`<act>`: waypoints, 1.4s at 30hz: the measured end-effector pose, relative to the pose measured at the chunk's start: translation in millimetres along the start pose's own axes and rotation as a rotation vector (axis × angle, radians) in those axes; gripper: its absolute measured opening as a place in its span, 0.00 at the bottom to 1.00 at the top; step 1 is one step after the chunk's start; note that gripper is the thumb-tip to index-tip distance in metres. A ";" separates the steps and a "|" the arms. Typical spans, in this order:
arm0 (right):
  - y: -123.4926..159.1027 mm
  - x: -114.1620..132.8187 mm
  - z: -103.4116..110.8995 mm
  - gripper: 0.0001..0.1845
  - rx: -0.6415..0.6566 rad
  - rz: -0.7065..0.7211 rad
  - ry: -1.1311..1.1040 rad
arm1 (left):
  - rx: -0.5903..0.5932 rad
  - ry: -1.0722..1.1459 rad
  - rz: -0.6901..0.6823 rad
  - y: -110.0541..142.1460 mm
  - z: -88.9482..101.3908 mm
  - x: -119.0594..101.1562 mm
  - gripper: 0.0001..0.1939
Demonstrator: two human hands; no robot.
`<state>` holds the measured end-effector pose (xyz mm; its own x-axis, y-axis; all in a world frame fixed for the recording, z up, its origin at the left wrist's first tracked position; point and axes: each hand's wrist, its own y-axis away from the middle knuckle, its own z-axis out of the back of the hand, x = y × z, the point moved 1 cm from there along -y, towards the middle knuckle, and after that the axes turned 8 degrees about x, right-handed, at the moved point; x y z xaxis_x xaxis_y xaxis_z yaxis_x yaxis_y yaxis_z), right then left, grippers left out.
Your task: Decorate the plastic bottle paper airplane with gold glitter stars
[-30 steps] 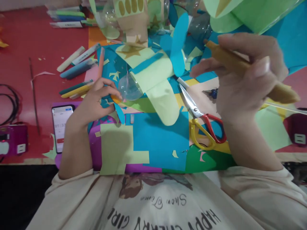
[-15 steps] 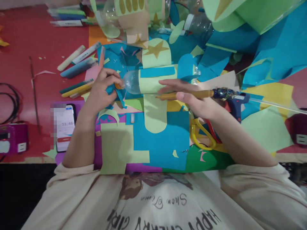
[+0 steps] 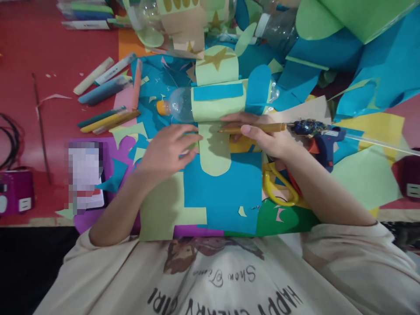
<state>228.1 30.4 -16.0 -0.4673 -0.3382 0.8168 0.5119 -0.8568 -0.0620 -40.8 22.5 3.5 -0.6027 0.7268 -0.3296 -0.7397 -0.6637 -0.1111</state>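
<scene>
Markers (image 3: 105,92), smooth and round-barrelled, lie slanted on the left beside torn paper scraps. Next to them the left forearm angles up and inward, its left hand (image 3: 167,151) palm down, fingers bent and parted around nothing that I can see; the tips come right by the wing's edge, though I cannot tell if they touch. Above that hand the clear bottle (image 3: 182,105) lies on its side in the middle, orange cap (image 3: 161,107) pointing left. Pale green paper wraps its body, with a flat blue strip (image 3: 218,92) along it. One round-ended wing (image 3: 215,155) reaches towards the person; the other bears a brown star (image 3: 217,58). A rounded blue fin (image 3: 259,85) stands at the right. The right hand (image 3: 271,142), wrist low, grips a slim brown pen (image 3: 275,127), its point over the wing. Yellow-handled scissors (image 3: 267,183) lie under the forearm, a glue gun (image 3: 326,151) beyond.
</scene>
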 end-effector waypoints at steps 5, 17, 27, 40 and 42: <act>-2.5 -9.4 2.9 0.25 0.080 -0.012 -0.136 | 0.234 -0.124 -0.096 -2.4 -27.3 -15.9 0.18; 0.3 0.4 10.3 0.23 0.109 -0.021 -0.213 | 0.126 -0.176 -0.162 9.5 -32.8 -37.2 0.18; 5.8 41.2 -12.1 0.05 0.020 -0.103 -0.289 | 0.136 -0.262 -0.223 17.6 -42.2 -56.6 0.19; -17.0 35.6 -37.1 0.03 0.053 -0.161 -0.255 | 0.053 -0.205 -0.233 19.4 -46.9 -63.7 0.16; -17.4 35.0 -38.2 0.04 0.050 -0.152 -0.243 | 0.045 -0.212 -0.232 19.3 -47.0 -63.3 0.16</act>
<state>175.2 18.6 -8.3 -0.3583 -0.0994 0.9283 0.4873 -0.8681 0.0951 -2.8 -44.7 -21.8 -0.4617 0.8817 -0.0972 -0.8744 -0.4708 -0.1176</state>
